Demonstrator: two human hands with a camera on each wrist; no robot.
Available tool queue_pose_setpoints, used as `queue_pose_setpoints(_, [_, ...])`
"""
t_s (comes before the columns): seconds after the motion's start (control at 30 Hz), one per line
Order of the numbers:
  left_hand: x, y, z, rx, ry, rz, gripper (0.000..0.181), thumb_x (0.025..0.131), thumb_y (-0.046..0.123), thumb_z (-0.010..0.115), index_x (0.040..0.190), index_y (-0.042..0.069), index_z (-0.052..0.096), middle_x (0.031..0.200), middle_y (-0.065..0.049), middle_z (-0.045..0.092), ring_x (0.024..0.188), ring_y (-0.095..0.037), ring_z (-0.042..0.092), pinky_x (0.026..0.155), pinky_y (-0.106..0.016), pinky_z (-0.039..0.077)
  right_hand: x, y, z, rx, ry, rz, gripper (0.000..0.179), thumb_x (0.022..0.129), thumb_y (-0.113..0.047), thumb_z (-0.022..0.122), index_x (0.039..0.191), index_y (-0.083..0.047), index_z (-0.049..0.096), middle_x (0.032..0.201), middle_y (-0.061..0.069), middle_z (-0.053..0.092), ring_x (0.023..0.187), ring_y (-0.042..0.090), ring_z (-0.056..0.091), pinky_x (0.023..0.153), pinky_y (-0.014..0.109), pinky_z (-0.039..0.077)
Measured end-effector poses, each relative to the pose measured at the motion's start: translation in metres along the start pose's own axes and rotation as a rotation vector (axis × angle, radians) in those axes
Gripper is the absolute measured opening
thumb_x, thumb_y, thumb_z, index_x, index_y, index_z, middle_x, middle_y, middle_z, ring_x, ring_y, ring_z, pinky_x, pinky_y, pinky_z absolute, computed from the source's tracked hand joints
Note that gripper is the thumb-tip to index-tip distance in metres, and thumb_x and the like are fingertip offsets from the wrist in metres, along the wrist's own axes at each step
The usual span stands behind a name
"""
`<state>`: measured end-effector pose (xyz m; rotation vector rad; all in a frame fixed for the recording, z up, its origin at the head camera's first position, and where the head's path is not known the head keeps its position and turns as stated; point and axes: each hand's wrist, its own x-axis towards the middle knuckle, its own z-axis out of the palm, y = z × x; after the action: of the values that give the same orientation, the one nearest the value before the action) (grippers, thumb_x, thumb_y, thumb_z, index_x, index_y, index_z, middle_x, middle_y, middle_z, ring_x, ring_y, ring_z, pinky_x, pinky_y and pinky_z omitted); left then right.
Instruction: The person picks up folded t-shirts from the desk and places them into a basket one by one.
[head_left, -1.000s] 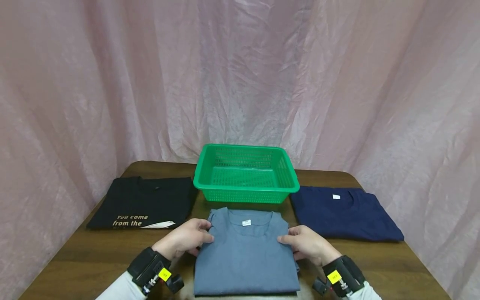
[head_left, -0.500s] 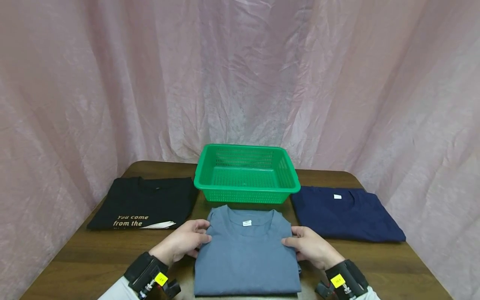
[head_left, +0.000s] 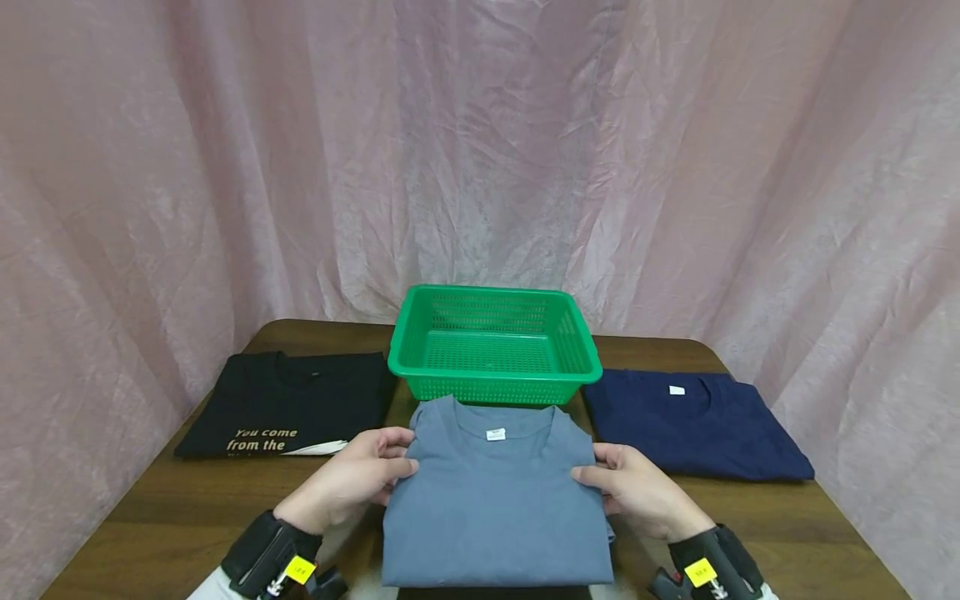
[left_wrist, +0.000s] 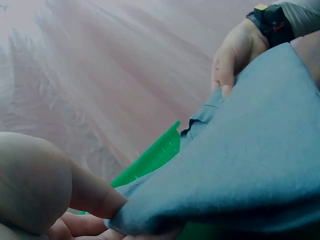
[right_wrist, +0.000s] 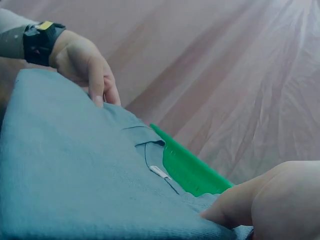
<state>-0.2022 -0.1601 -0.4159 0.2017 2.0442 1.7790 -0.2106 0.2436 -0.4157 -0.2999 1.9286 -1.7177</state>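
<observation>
Between my two hands is a folded grey-blue T-shirt (head_left: 495, 508), its collar and white neck label facing the far side. My left hand (head_left: 360, 471) grips its left edge, thumb on top and fingers beneath. On the opposite edge my right hand (head_left: 637, 492) pinches the cloth the same way. In the left wrist view, the shirt (left_wrist: 250, 145) slopes across, with the left thumb (left_wrist: 95, 192) pressed on its edge. The right wrist view shows the shirt's collar and label (right_wrist: 160, 172) near the right thumb (right_wrist: 230, 205).
A green plastic basket (head_left: 495, 387) stands just beyond the shirt. To the left lies a folded black T-shirt (head_left: 300, 400) with printed lettering; to the right, a folded navy T-shirt (head_left: 690, 433). All are on a brown wooden table (head_left: 150, 533), with a pink curtain (head_left: 480, 150) behind.
Both hands have moved slightly apart while holding the grey-blue T-shirt. The shirt has risen and looks larger, its collar now overlapping the basket's lower front. The other shirts stay put.
</observation>
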Motion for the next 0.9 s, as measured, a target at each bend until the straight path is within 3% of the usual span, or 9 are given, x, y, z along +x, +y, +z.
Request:
queue_pose_setpoints(0.2, [-0.01, 0.014, -0.002, -0.016, -0.03, 0.053, 0.06, 0.105, 0.007, 0.065, 0.155, -0.014, 0.042, 0.108, -0.003, 0.069, 0.082, -0.012, 0.068, 0.068, -0.031, 0.065, -0.011, -0.015, 0.001, 0.001, -0.007, -0.031, 0.046, 0.112, -0.016, 0.061, 0.148, 0.011, 0.052, 0.115, 0.003, 0.079, 0.105, 0.017, 0.079, 0.088, 0.036, 0.067])
queue_pose_setpoints(0.43, [-0.018, 0.026, -0.004, -0.056, -0.058, 0.072, 0.052, 0.105, 0.008, 0.065, 0.15, -0.012, 0.047, 0.104, 0.001, 0.074, 0.083, -0.01, 0.071, 0.072, -0.031, 0.066, -0.021, -0.027, 0.004, -0.016, -0.003, -0.041, 0.049, 0.112, -0.018, 0.061, 0.149, 0.012, 0.051, 0.117, 0.004, 0.079, 0.105, 0.018, 0.079, 0.089, 0.036, 0.067])
queue_pose_setpoints(0.6, [-0.024, 0.033, -0.004, -0.079, -0.061, 0.09, 0.051, 0.105, 0.008, 0.066, 0.149, -0.011, 0.049, 0.104, 0.0, 0.075, 0.082, -0.01, 0.072, 0.071, -0.031, 0.066, -0.027, -0.034, 0.005, -0.031, 0.003, -0.056, 0.052, 0.112, -0.018, 0.063, 0.151, 0.013, 0.049, 0.12, 0.005, 0.078, 0.107, 0.019, 0.079, 0.091, 0.037, 0.066])
queue_pose_setpoints(0.9, [-0.03, 0.05, -0.008, -0.019, -0.021, 0.125, 0.058, 0.106, 0.012, 0.068, 0.154, -0.011, 0.046, 0.109, -0.001, 0.074, 0.084, -0.01, 0.07, 0.075, -0.029, 0.065, -0.035, -0.052, 0.007, -0.077, 0.042, -0.089, 0.055, 0.112, -0.022, 0.065, 0.15, 0.014, 0.048, 0.121, 0.007, 0.078, 0.106, 0.018, 0.079, 0.091, 0.037, 0.066])
